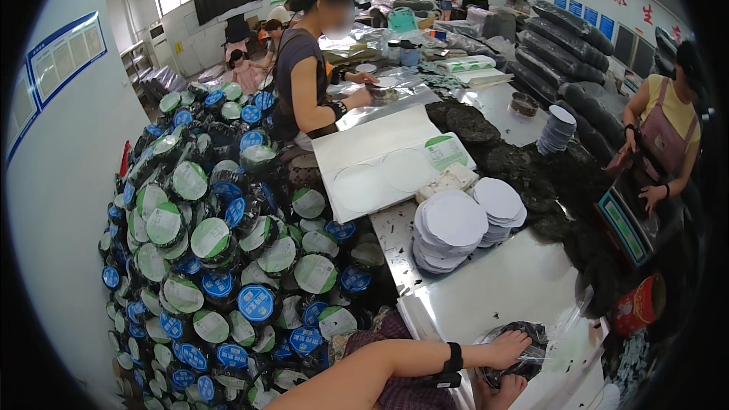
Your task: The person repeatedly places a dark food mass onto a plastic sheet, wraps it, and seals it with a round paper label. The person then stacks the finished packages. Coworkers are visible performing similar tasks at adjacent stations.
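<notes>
Both my hands are on a round bundle of dark dried seaweed-like material [527,333] under clear plastic film, at the lower right. My left hand [511,347] presses on its top with the fingers over the film. Close to the bundle's near edge, my right hand [507,392] has bent fingers against the wrap. The bundle lies on a stack of clear film sheets [501,285] on the metal table. Two stacks of white paper discs [453,219] stand beyond the sheets. A dark loose heap [598,273] of the material lies to the right.
A large pile of wrapped round packs [256,302] with green or blue labels fills the left. A co-worker [304,62] works farther up the table; another [666,125] is at a scale [623,228] on the right. A red bucket [635,307] stands at the right edge.
</notes>
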